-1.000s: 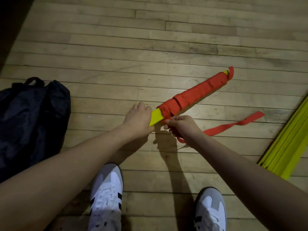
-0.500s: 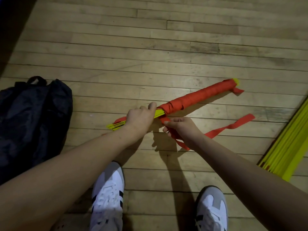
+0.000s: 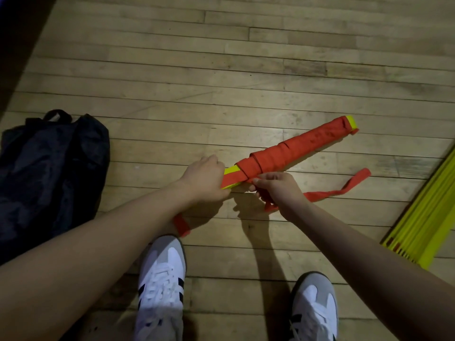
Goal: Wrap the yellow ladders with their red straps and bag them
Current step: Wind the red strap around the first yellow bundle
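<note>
A floor of pale wooden planks (image 3: pixel 221 70) fills the frame, its boards running across from left to right, with a dark shadowed strip at the upper left corner.

One black bag (image 3: pixel 49 173) lies slumped at the left edge, a carry loop at its top. At the right edge, one stack of unwrapped yellow ladders (image 3: pixel 426 217) slants from the middle right down toward the lower right; how many rungs it holds cannot be counted.

Two bare forearms reach in from the bottom corners. Two white and grey shoes show at the bottom: the left shoe (image 3: pixel 161 289) at lower centre, the right shoe (image 3: pixel 314 308) at lower right.

In the centre, one wrapped ladder bundle (image 3: pixel 295 148) slopes from the hands up to the right, bound along most of its length by a red strap (image 3: pixel 270 163), with yellow showing at both ends. The loose tail of the strap (image 3: pixel 344 188) trails right across the floor from the right hand. A second red strap end (image 3: pixel 182 225) pokes out below the left wrist.

The left hand (image 3: pixel 202 178) is curled round the near, yellow end of the bundle. The right hand (image 3: pixel 278 188) pinches the red strap just below the bundle, fingers bent around it.
</note>
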`<action>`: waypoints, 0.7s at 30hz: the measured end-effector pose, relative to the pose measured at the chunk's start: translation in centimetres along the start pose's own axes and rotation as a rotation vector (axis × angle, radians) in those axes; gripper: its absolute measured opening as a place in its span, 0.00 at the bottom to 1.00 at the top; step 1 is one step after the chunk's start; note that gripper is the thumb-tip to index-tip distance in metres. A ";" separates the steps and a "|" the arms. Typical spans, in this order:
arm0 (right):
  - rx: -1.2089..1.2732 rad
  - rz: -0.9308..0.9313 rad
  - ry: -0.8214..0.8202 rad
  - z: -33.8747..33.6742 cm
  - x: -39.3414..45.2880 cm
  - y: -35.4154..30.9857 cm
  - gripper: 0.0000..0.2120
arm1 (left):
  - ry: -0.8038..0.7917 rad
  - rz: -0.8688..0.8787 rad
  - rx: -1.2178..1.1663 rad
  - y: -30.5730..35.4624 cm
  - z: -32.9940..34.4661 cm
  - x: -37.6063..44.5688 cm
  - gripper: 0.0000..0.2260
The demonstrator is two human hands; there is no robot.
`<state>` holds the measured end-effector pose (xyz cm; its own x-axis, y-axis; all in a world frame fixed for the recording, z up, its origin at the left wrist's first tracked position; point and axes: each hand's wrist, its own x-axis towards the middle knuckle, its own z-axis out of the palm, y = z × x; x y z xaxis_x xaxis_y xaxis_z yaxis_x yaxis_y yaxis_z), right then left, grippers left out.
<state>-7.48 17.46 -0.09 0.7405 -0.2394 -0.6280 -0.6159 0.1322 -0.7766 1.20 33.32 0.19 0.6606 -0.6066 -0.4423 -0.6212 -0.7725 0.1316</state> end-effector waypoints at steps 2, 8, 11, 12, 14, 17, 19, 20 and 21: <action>-0.045 -0.021 0.001 0.0 0.3 -0.2 0.08 | 0.002 -0.027 -0.093 -0.5 -0.2 0.3 0.24; -0.166 -0.024 -0.174 0.3 2.0 -2.2 0.07 | 0.039 -0.206 -0.196 -0.6 -0.2 0.9 0.21; -0.268 0.044 -0.350 0.4 2.6 -2.9 0.07 | 0.071 -0.303 -0.136 -1.3 -1.1 2.0 0.22; -0.277 0.066 -0.386 0.4 2.9 -3.0 0.08 | 0.086 -0.309 -0.066 -1.5 -1.5 2.5 0.22; -0.237 0.105 -0.413 0.4 3.2 -3.1 0.12 | 0.105 -0.294 0.052 -1.3 -2.0 3.1 0.20; -0.165 0.146 -0.408 0.6 3.6 -3.0 0.13 | 0.113 -0.276 0.076 -1.0 -1.9 3.7 0.21; -0.140 0.144 -0.413 0.8 3.5 -2.8 0.12 | 0.092 -0.254 0.040 -0.9 -1.5 3.6 0.21; -0.130 0.136 -0.411 0.8 3.4 -2.8 0.11 | 0.069 -0.232 0.018 -0.8 -1.2 3.5 0.21; -0.124 0.127 -0.403 0.8 3.3 -2.8 0.08 | 0.028 -0.212 -0.005 -0.8 -1.1 3.2 0.22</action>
<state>-3.11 17.12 -0.04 0.6877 0.1689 -0.7061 -0.7180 0.0143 -0.6959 4.25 31.78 -0.35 0.7877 -0.4353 -0.4360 -0.4651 -0.8842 0.0426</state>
